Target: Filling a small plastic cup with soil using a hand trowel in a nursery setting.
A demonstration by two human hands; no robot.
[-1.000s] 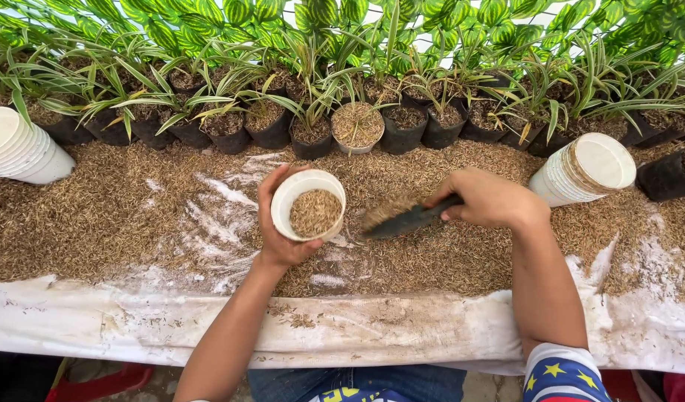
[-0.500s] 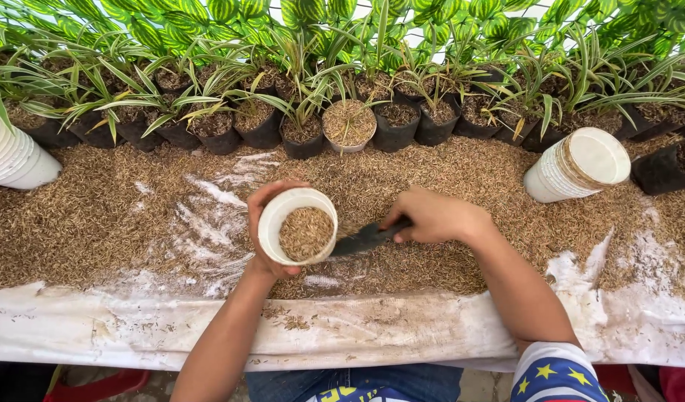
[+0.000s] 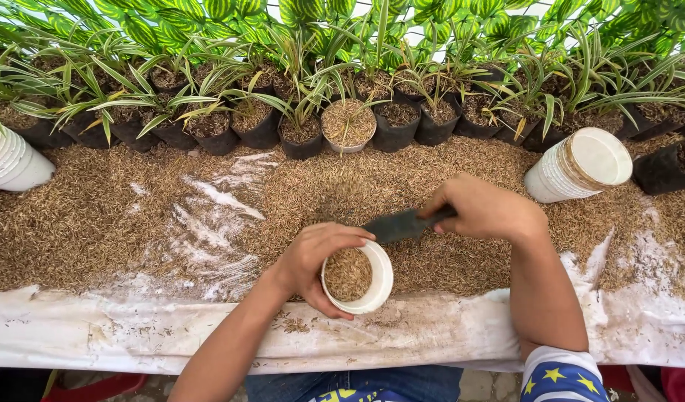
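Gripping a white pot (image 3: pixel 357 277) half full of husks, the left hand (image 3: pixel 312 264) has brought it down to the counter's (image 3: pixel 134 327) front edge, while the right hand (image 3: pixel 484 211), closed on a dark trowel (image 3: pixel 398 224), has lifted it clear, suggesting more scooping.

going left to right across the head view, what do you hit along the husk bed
White pot stack at the left edge → left hand → white pot of husk → dark trowel → right hand → second white pot stack

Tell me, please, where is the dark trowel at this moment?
In the head view, the dark trowel is right of centre, held in the right hand, its blade over the husks, just above the white pot.
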